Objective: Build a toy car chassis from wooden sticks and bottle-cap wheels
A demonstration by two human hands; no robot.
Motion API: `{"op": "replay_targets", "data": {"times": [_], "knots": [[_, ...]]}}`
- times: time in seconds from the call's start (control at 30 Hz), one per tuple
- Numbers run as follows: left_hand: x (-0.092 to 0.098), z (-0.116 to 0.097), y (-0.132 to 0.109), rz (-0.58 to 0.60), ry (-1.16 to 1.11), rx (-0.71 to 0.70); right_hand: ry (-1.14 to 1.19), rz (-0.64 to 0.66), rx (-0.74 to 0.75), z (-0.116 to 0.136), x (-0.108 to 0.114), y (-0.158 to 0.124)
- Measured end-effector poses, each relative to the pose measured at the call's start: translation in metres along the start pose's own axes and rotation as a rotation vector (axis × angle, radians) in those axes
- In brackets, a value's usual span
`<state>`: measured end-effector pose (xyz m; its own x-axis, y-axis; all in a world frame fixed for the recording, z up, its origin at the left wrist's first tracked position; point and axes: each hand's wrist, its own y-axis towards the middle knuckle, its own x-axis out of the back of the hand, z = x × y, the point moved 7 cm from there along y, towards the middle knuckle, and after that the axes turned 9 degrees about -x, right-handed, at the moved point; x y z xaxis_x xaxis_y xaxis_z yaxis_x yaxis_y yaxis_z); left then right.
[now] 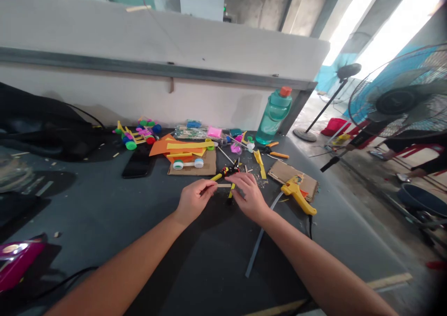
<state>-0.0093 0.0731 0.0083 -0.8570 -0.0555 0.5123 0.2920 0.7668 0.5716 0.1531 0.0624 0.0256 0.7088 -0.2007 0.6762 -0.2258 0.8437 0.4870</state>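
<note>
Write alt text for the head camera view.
A left hand pinches a wooden craft stick beside a small black-and-yellow stick assembly, and a right hand rests on it, over a dark workbench. A yellow hot glue gun, teal water bottle and colourful toy cars sit nearby.

**Workbench: items by position**

On the workbench point(104, 213): a wooden stick point(223, 185) between the left hand point(194, 202) and the right hand point(248, 197). Behind the stick, a cardboard sheet point(209, 168) bearing a wheel-and-axle piece point(188, 164). Left of the sheet, a smartphone point(138, 162); behind that, toy cars point(137, 134). Right of the hands, a glue gun point(296, 195) overlapping a cardboard scrap point(292, 178). Behind the scrap, pliers point(275, 150); further back, a water bottle point(274, 115). Beyond the bench's right edge, a standing fan point(394, 101).
</note>
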Motion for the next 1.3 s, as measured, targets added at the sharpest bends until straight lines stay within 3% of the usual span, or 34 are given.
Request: {"op": "replay_targets", "data": {"times": [0.33,0.6,0.97,1.3], "knots": [[-0.002,0.009,-0.001,-0.029,-0.077,0.036,0.098,-0.198,-0.372,-0.042,0.021,-0.002],[-0.001,0.01,0.001,-0.036,-0.079,0.055,-0.01,-0.188,-0.275,-0.032,0.022,-0.003],[-0.003,0.011,0.002,-0.037,-0.108,0.052,0.073,-0.205,-0.335,-0.041,0.018,-0.006],[-0.004,0.011,0.001,-0.032,-0.043,0.06,0.152,-0.12,-0.255,-0.039,0.008,-0.004]]}}
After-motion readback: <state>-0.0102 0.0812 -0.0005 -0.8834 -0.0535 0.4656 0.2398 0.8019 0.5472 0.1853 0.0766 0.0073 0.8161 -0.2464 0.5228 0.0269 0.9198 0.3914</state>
